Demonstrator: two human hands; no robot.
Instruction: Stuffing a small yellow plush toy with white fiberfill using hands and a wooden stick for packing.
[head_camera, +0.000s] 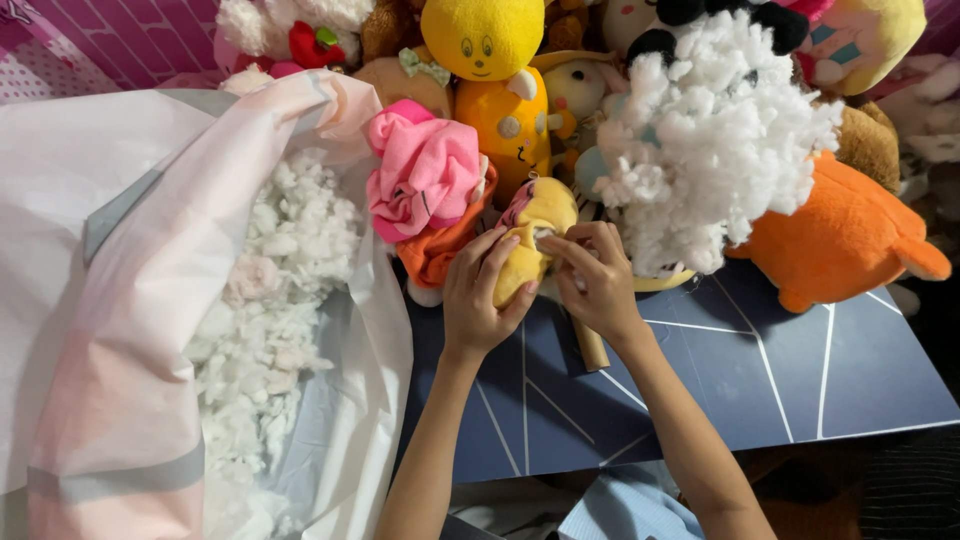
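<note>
The lower part of the yellow plush toy (535, 235) is covered by the left hand (480, 300). The brown tube (590, 348) is largely hidden beneath the right hand (600, 280). The white bag (110, 300) is cut off by the left edge, and the top-row toys by the upper edge.
</note>
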